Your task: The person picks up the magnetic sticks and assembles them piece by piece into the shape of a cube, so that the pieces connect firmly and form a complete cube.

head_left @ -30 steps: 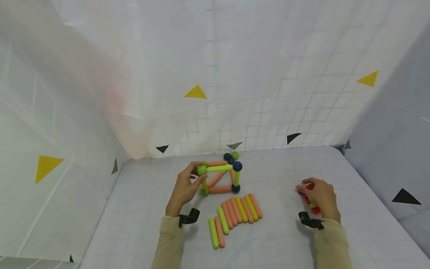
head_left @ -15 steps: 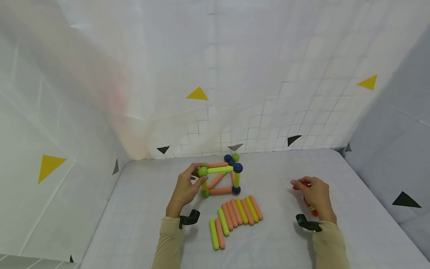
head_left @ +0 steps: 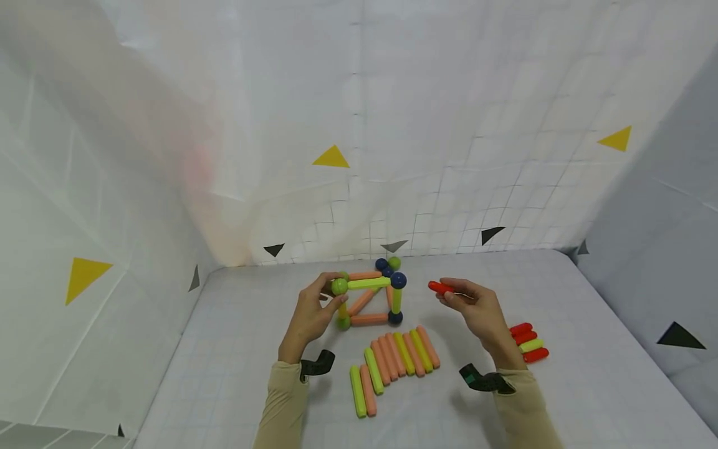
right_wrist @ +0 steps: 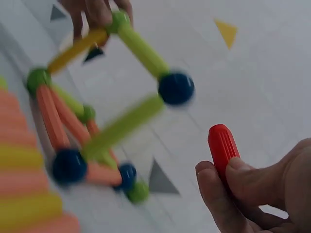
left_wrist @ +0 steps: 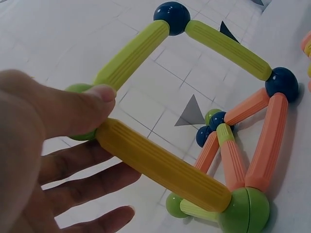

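Presently, the left grip [head_left: 310, 312] pinches a green corner ball [head_left: 339, 286], the right grip [head_left: 478, 308] a red rod [head_left: 440, 287].

We look forward and down from the head, far enough back to take in the surface [head_left: 224, 349], the back wall [head_left: 359, 118], the left grip [head_left: 308, 315] and the right grip [head_left: 481, 312]. At the left wrist we sit close, facing past the left grip into the rod-and-ball frame [left_wrist: 163, 165], the wall's grid tilted. At the right wrist we face that frame from the right, the right grip near, the left grip farther off at the top. All three views share the frame.
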The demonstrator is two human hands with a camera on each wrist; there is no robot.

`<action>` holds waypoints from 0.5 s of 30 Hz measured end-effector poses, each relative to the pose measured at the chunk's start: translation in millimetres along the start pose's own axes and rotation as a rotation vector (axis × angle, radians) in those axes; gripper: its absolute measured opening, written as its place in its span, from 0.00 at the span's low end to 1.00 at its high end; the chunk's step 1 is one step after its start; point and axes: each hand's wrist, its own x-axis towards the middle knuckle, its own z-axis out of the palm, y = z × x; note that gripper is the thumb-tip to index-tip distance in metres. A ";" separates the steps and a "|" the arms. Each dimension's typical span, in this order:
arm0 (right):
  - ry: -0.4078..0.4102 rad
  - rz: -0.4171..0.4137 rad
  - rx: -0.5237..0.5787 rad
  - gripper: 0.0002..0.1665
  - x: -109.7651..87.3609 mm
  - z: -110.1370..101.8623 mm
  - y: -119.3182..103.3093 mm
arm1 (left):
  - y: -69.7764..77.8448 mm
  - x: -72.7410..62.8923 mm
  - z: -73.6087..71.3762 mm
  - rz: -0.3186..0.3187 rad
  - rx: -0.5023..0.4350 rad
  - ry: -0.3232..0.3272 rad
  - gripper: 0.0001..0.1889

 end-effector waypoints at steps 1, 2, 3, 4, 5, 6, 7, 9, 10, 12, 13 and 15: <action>-0.024 0.000 0.025 0.23 -2.0 7.3 -5.4 | -0.7 -0.1 0.5 0.001 0.000 0.001 0.22; -0.047 0.001 0.042 0.22 -4.2 14.7 -10.1 | -1.2 -0.1 0.9 0.002 0.002 0.001 0.22; -0.063 0.003 0.046 0.21 -6.8 22.6 -14.5 | -1.8 -0.1 1.3 0.003 0.002 0.001 0.22; -0.077 0.003 0.050 0.21 -9.7 30.9 -18.2 | -2.5 -0.1 1.7 0.005 0.000 0.002 0.23; -0.081 0.005 0.050 0.20 -12.3 40.2 -21.3 | -3.0 -0.1 2.0 0.005 -0.001 0.002 0.23; -0.086 0.009 0.058 0.19 -14.7 49.8 -23.6 | -3.5 -0.1 2.3 0.006 -0.001 0.002 0.23; -0.086 0.017 0.074 0.18 -17.3 59.9 -25.5 | -4.1 -0.2 2.5 0.008 0.001 0.003 0.23; -0.068 0.032 0.094 0.18 -21.3 81.2 -26.9 | -5.3 -0.2 2.9 0.010 0.001 0.006 0.24; -0.061 0.042 0.117 0.17 -22.9 91.4 -27.2 | -5.6 -0.2 3.1 0.010 0.003 0.008 0.24; -0.040 0.043 0.167 0.17 -24.1 110.1 -26.4 | -6.3 -0.3 3.4 0.013 0.006 0.013 0.24; -0.028 0.043 0.195 0.17 -24.0 118.3 -25.8 | -6.4 -0.2 3.5 0.014 0.004 0.015 0.25; -0.009 0.042 0.247 0.16 -23.0 131.5 -24.7 | -6.7 -0.2 3.7 0.017 0.001 0.019 0.25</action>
